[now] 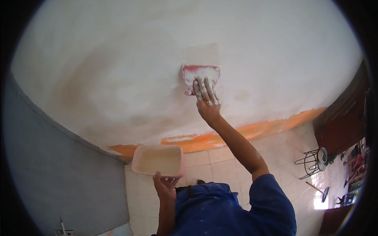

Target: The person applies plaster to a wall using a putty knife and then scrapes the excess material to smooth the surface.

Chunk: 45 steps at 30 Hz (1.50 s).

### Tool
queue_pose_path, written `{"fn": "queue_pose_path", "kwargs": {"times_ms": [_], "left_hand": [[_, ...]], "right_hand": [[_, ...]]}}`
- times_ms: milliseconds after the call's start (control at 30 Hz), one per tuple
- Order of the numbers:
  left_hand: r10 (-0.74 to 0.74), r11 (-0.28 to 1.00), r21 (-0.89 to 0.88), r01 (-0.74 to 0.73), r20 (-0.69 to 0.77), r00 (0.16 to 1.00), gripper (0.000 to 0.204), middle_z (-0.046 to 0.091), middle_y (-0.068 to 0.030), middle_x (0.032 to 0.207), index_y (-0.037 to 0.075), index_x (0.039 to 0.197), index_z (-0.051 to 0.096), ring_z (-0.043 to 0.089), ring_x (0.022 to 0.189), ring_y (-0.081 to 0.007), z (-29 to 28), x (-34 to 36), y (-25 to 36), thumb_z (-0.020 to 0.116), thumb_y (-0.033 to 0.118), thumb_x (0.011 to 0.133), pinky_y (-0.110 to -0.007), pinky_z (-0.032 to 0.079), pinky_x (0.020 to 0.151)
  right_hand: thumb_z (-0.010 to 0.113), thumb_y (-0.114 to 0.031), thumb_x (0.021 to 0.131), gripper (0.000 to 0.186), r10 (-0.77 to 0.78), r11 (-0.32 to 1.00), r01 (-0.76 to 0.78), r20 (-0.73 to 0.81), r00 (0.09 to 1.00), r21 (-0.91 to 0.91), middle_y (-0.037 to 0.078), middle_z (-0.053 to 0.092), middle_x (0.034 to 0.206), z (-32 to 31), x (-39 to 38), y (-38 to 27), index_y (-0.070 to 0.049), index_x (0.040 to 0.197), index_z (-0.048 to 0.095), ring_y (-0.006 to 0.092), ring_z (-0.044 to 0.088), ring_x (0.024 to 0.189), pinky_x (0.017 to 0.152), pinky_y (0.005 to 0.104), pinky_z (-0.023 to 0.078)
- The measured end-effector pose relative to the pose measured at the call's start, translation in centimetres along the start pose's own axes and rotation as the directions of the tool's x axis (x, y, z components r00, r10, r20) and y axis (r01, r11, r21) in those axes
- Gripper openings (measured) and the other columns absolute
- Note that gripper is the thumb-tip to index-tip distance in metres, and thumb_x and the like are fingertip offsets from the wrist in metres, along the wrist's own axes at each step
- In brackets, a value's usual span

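Note:
My right hand (206, 98), smeared with white paste, grips a wide red scraper (201, 71) coated with the same paste, pressed against the white wall (275, 47). A pale square patch of fresh filler (202, 53) lies on the wall just above the blade. Lower down, my left hand (164, 185) holds a pale pink plastic tub (176, 173) by its near side, upright, with cream-coloured material inside.
An orange strip (252, 129) runs along the wall's foot above a tiled floor (208, 165). A grey wall (59, 157) stands at left. At right are a metal stool (309, 165) with a bowl, a broom (323, 194), a dark red door (342, 118) and small, indistinct figures (356, 169).

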<state>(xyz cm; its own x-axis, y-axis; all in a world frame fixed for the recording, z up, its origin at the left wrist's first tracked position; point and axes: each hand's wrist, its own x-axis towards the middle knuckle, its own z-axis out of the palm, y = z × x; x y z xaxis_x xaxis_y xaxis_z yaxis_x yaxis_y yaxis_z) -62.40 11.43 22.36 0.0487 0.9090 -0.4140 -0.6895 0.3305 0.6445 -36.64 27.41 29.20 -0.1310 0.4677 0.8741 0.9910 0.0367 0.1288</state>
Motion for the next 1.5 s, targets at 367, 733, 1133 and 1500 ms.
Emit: {"fn": "queue_pose_path", "kwargs": {"times_ms": [367, 733, 1133, 1500], "left_hand": [[0.005, 0.999, 0.034, -0.004, -0.029, 1.0, 0.061, 0.042, -0.0166, 0.116, 0.006, 0.125, 0.031, 0.048, 0.106, -0.0336, -0.6, -0.6, -0.1, 0.05, 0.043, 0.08, -0.05, 0.048, 0.081], [-0.026, 1.0, 0.017, 0.026, -0.018, 1.0, 0.059, 0.043, -0.0156, 0.115, 0.006, 0.124, 0.033, 0.049, 0.103, -0.0312, 1.2, -1.1, -1.0, 0.051, 0.041, 0.08, -0.049, 0.048, 0.081], [-0.227, 0.972, 0.066, 0.225, 0.015, 0.974, 0.047, 0.053, -0.0135, 0.099, 0.003, 0.113, 0.043, 0.057, 0.089, -0.0292, 4.6, 0.9, -2.6, 0.049, 0.037, 0.082, -0.049, 0.05, 0.076], [-0.26, 0.957, 0.145, 0.251, 0.046, 0.965, 0.051, 0.05, -0.0165, 0.107, 0.002, 0.116, 0.041, 0.053, 0.099, -0.0321, 4.3, 0.4, -3.4, 0.049, 0.039, 0.08, -0.05, 0.049, 0.078]], "right_hand": [[0.052, 0.011, 0.073, 0.037, 0.495, 0.691, -0.451, 0.085, 0.865, 0.564, 0.011, 0.061, 0.103, -5.8, -5.9, 0.0, 0.002, 0.109, 0.056, 0.0257, 0.06, 0.095, 0.082, 0.0337, 0.049], [0.052, -0.004, 0.082, 0.017, 0.52, -0.8, -0.232, 0.832, 0.192, 0.553, 0.003, 0.06, 0.09, -8.6, -2.9, 1.4, -0.002, 0.098, 0.056, 0.0119, 0.056, 0.074, 0.057, 0.0235, 0.044], [0.052, -0.006, 0.084, 0.014, 0.364, -0.873, -0.307, 0.925, 0.108, 0.38, 0.003, 0.062, 0.089, -11.3, -5.4, 3.0, -0.004, 0.097, 0.056, 0.0126, 0.059, 0.072, 0.062, 0.0241, 0.049], [0.053, 0.004, 0.081, 0.028, 0.482, -0.656, -0.408, 0.768, 0.421, 0.635, 0.005, 0.06, 0.091, -6.3, -4.0, 4.6, -0.003, 0.108, 0.05, 0.0146, 0.06, 0.084, 0.072, 0.0289, 0.053]]}}
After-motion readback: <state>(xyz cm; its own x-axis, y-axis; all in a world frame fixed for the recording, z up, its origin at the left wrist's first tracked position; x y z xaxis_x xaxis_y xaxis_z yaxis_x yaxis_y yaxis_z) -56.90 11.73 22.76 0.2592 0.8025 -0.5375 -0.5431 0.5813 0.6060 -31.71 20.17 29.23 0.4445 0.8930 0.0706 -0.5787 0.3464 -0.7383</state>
